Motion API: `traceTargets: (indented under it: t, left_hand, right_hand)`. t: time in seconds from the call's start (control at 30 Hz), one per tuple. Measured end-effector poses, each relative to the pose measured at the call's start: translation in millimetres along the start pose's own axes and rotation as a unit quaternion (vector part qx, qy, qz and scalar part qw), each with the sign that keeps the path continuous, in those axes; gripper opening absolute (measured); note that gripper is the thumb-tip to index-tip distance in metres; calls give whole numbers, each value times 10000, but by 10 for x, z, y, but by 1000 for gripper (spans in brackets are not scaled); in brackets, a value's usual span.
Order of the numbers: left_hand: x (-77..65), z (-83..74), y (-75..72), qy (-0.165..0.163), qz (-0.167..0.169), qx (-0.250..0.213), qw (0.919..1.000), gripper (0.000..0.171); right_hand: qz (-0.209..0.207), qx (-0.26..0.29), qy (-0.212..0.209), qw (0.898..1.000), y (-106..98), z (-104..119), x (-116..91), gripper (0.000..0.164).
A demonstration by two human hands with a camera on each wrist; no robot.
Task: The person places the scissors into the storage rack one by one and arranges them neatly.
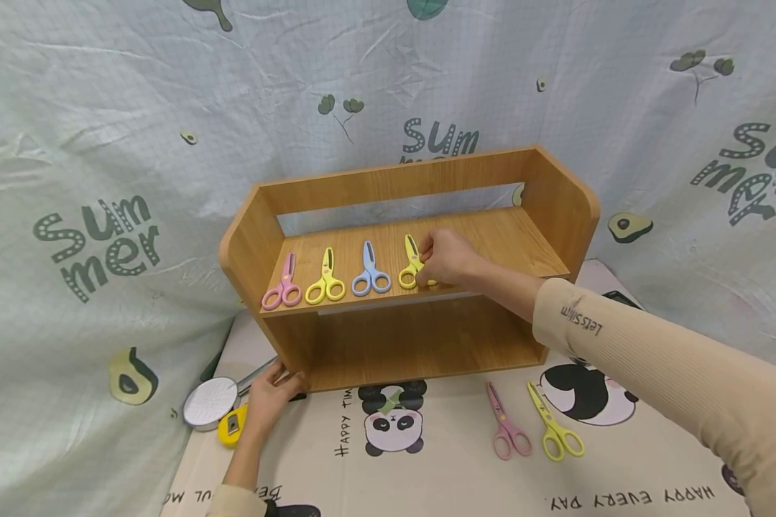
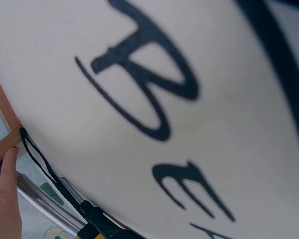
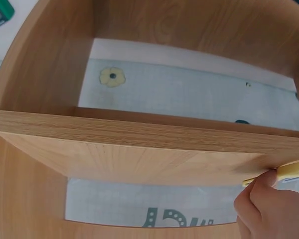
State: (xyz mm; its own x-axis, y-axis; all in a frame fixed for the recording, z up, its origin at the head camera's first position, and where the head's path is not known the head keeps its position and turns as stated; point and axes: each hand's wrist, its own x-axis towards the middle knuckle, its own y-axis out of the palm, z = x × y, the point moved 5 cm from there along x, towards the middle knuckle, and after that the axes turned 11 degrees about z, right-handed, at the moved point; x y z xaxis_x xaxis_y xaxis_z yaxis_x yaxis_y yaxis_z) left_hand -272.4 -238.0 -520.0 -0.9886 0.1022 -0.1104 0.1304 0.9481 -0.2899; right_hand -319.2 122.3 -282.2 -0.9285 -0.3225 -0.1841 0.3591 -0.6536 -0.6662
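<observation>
On the upper board of a wooden shelf (image 1: 388,309), my right hand (image 1: 449,257) pinches the handle of yellow scissors (image 1: 409,278). Those scissors (image 3: 292,171) also show at the board's edge in the right wrist view, partly behind the fingers. Left of them lie blue scissors (image 1: 370,271), another yellow pair (image 1: 326,278) and pink scissors (image 1: 287,283), blades pointing to the back. My left hand (image 1: 268,398) touches the lower left corner of the shelf, fingers extended; in the left wrist view its fingertips (image 2: 9,162) rest against the wood.
Pink scissors (image 1: 506,424) and yellow scissors (image 1: 552,425) lie on the printed tablecloth (image 1: 453,474) before the shelf. Beside my left hand are a yellow tape measure (image 1: 231,426) and a round, white-faced tool (image 1: 210,402) with a metal handle. A patterned curtain (image 1: 388,79) hangs behind.
</observation>
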Motion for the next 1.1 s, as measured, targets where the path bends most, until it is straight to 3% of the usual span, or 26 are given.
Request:
traceTargets:
  t: [0.43,0.77,0.97,1.1]
  left_hand:
    - [-4,-5,0,30,-18,17,10000,63]
    - [-16,12,7,23,2,10,10000,64]
    - [-16,20,9,-17,9,28,10000,64]
    - [-10,9,4,8,4,9,10000,64]
  right_hand:
    - [-68,-178,20,9998,13,25,10,45]
    - [126,-246,18,9996,11,21,-18,56]
    - [208,33,-114,9997,-65,-10,-160,67]
    - [142,199,-486,9985,-97,-34,-337,66]
